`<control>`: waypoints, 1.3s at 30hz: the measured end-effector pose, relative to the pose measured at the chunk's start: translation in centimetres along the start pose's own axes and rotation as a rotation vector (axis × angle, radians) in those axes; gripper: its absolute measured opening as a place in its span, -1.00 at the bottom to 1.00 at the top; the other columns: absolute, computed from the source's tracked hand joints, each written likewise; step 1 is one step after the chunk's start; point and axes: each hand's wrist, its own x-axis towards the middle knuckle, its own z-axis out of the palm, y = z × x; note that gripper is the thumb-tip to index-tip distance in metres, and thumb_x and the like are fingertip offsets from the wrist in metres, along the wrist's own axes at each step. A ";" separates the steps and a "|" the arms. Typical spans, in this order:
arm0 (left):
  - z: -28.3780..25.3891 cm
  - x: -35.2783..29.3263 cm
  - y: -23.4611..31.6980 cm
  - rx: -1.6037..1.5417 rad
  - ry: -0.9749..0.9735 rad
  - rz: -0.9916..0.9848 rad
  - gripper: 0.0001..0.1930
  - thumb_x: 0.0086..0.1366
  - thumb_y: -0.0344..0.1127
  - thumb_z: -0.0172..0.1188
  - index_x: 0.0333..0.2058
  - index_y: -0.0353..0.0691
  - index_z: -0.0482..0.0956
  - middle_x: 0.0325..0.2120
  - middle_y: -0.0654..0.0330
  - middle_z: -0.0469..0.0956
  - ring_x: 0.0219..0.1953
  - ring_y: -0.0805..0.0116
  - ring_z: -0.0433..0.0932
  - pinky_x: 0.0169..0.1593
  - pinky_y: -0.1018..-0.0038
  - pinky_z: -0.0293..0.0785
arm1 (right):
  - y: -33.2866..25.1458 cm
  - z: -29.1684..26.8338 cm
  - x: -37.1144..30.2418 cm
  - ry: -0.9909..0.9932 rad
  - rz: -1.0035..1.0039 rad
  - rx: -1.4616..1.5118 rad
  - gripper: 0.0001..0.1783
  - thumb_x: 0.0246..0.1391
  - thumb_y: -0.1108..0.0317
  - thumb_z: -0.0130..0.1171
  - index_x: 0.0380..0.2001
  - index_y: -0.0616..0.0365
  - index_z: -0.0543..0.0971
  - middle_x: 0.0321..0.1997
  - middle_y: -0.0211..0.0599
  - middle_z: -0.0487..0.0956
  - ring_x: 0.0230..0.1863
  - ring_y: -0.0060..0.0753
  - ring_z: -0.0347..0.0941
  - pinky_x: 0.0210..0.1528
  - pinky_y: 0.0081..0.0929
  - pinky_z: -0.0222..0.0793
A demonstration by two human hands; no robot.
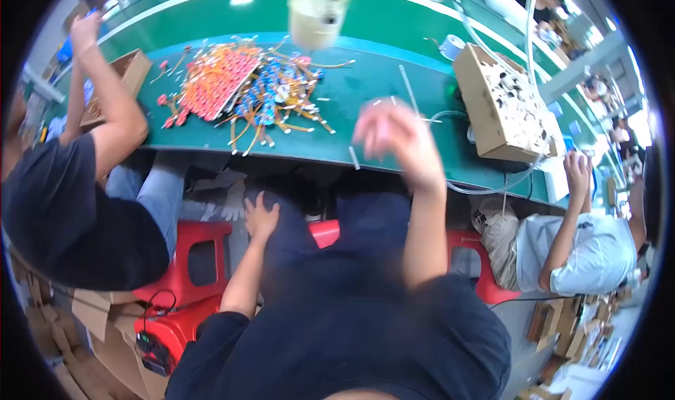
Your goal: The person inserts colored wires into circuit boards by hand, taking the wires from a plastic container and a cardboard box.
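My left hand [261, 217] rests against my left thigh with its fingers spread, holding nothing. Over the front of the green table [337, 136] is my right hand [389, 131], smeared by motion, so its fingers and anything in them are unclear. Close by it lie a thin white strip [354, 159] at the table edge and a long thin clear strip [408, 89]. Left of it is a heap of small parts with orange wires: red-pink ones [214, 83] on the left, blue ones [271, 94] on the right.
A cardboard box [485, 111] of small white and dark parts stands at right, near clear tubing [492, 190]. A cloudy container [316, 13] is at the far middle, a tape roll [451, 47] at back right. Co-workers sit on my left [77, 203] and right [583, 249].
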 end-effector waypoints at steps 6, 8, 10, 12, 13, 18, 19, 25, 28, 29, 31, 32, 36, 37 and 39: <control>-0.9 1.5 -0.5 -0.063 0.069 0.072 -0.39 -0.01 0.00 0.08 0.07 0.17 0.17 0.14 -0.09 -0.03 0.11 -0.14 0.09 0.06 0.10 0.14 | 11.5 -2.4 -12.3 -0.301 0.407 0.724 -0.49 0.05 0.25 -0.03 0.03 0.26 0.17 -0.19 0.10 0.41 -0.19 -0.15 0.42 -0.21 -0.39 0.37; -0.8 1.9 -0.3 -0.062 0.070 0.078 -0.39 -0.01 0.00 0.08 0.07 0.17 0.17 0.14 -0.09 -0.03 0.10 -0.14 0.10 0.06 0.12 0.15 | 13.0 -3.1 -12.7 -0.104 0.495 0.883 -0.47 0.07 0.25 -0.06 0.06 0.26 0.13 -0.16 0.13 0.38 -0.15 -0.10 0.40 -0.17 -0.34 0.36; -1.0 2.4 -0.6 -0.060 0.075 0.110 -0.40 -0.01 -0.01 0.08 0.06 0.17 0.17 0.14 -0.10 -0.03 0.08 -0.15 0.13 0.06 0.15 0.16 | 13.9 -3.5 -11.2 -0.095 0.544 0.854 -0.47 0.10 0.26 -0.11 0.08 0.24 0.08 -0.13 0.15 0.36 -0.14 -0.06 0.39 -0.17 -0.29 0.37; -1.3 2.2 -0.9 -0.047 0.131 0.112 -0.46 0.00 -0.04 0.09 0.01 0.09 0.24 0.08 -0.11 0.07 0.03 -0.10 0.21 0.02 0.19 0.21 | 14.2 -2.9 -11.0 -0.115 0.584 0.849 -0.47 0.11 0.26 -0.14 0.09 0.24 0.05 -0.12 0.16 0.35 -0.13 -0.03 0.38 -0.17 -0.26 0.37; -1.4 1.9 -0.8 -0.038 0.190 0.137 -0.51 0.02 -0.08 0.10 -0.03 0.02 0.30 0.03 -0.11 0.17 -0.03 -0.05 0.29 -0.01 0.24 0.26 | 14.3 -2.6 -10.8 -0.142 0.580 0.865 -0.48 0.11 0.25 -0.15 0.09 0.23 0.06 -0.12 0.16 0.35 -0.13 -0.03 0.38 -0.17 -0.26 0.37; -7.4 -2.4 1.8 -0.377 -0.152 0.365 -0.77 0.10 -0.28 0.08 -0.30 -0.29 0.46 -0.37 0.02 0.50 -0.33 0.24 0.50 -0.24 0.45 0.41 | 14.9 -3.1 -10.7 -0.177 0.524 0.944 -0.50 0.13 0.23 -0.18 0.09 0.23 0.07 -0.11 0.17 0.33 -0.12 -0.02 0.37 -0.17 -0.25 0.37; -10.2 -4.5 3.6 -0.559 -0.158 0.421 -0.84 0.12 -0.35 0.06 -0.39 -0.34 0.46 -0.50 0.11 0.49 -0.41 0.37 0.49 -0.31 0.53 0.39 | 15.2 -3.0 -10.9 -0.159 0.511 0.979 -0.50 0.13 0.22 -0.18 0.08 0.23 0.07 -0.11 0.17 0.33 -0.12 -0.02 0.37 -0.17 -0.25 0.37; -22.0 -7.2 13.9 -0.695 0.492 0.924 -0.87 0.11 -0.43 0.04 -0.45 -0.42 0.45 -0.64 0.14 0.46 -0.58 0.46 0.45 -0.46 0.56 0.35 | 14.8 -3.2 -10.5 -0.170 0.509 1.024 -0.50 0.13 0.22 -0.18 0.08 0.23 0.07 -0.12 0.15 0.34 -0.12 -0.03 0.37 -0.17 -0.24 0.37; -23.2 -2.1 18.1 -0.332 0.708 1.014 -0.85 0.09 -0.43 -0.01 -0.44 -0.43 0.45 -0.61 -0.02 0.47 -0.51 0.14 0.50 -0.38 0.39 0.40 | 14.6 -3.3 -10.8 -0.165 0.503 0.991 -0.50 0.13 0.21 -0.18 0.08 0.23 0.08 -0.13 0.15 0.34 -0.14 -0.04 0.37 -0.17 -0.25 0.37; -23.5 -0.3 19.1 -0.168 0.715 0.973 -0.85 0.07 -0.44 -0.02 -0.45 -0.43 0.45 -0.57 -0.05 0.48 -0.46 0.09 0.50 -0.35 0.33 0.41 | 14.5 -3.1 -10.5 -0.163 0.501 0.974 -0.50 0.13 0.22 -0.17 0.07 0.24 0.09 -0.14 0.14 0.35 -0.14 -0.05 0.38 -0.17 -0.27 0.37; -23.1 2.7 20.5 -0.005 0.714 0.938 -0.85 0.04 -0.45 -0.02 -0.46 -0.42 0.46 -0.54 -0.08 0.48 -0.42 0.04 0.50 -0.31 0.28 0.42 | 14.2 -2.9 -10.6 -0.141 0.500 0.936 -0.52 0.12 0.24 -0.15 0.06 0.24 0.10 -0.17 0.12 0.38 -0.16 -0.09 0.39 -0.19 -0.30 0.38; -22.6 4.1 21.1 0.037 0.686 0.900 -0.86 0.02 -0.46 -0.02 -0.48 -0.41 0.46 -0.52 -0.10 0.48 -0.39 0.01 0.50 -0.29 0.25 0.42 | 14.2 -2.8 -10.7 -0.136 0.496 0.939 -0.52 0.12 0.24 -0.15 0.06 0.24 0.10 -0.17 0.12 0.38 -0.16 -0.09 0.39 -0.19 -0.30 0.38; -21.6 3.9 22.7 0.112 0.697 0.913 -0.89 -0.04 -0.49 0.01 -0.53 -0.42 0.47 -0.53 -0.14 0.48 -0.38 -0.03 0.49 -0.27 0.22 0.43 | 12.8 -2.0 -11.0 -0.044 0.522 0.707 -0.58 0.10 0.32 -0.12 0.01 0.25 0.19 -0.22 0.00 0.42 -0.22 -0.27 0.42 -0.23 -0.43 0.39; -21.5 3.8 22.8 0.124 0.725 0.921 -0.89 -0.06 -0.50 0.02 -0.54 -0.42 0.47 -0.54 -0.15 0.48 -0.39 -0.04 0.49 -0.27 0.21 0.43 | 11.2 -1.5 -10.6 -0.160 0.484 0.527 -0.62 0.10 0.35 -0.12 -0.02 0.26 0.24 -0.25 -0.05 0.43 -0.25 -0.33 0.42 -0.27 -0.48 0.38; -21.6 5.0 22.5 0.127 0.722 0.909 -0.90 -0.08 -0.48 0.05 -0.55 -0.42 0.47 -0.54 -0.15 0.48 -0.39 -0.05 0.49 -0.28 0.22 0.43 | 7.1 -1.0 -9.5 -0.387 0.396 0.163 -0.70 0.08 0.41 -0.11 -0.10 0.26 0.33 -0.32 -0.16 0.46 -0.32 -0.46 0.43 -0.34 -0.59 0.36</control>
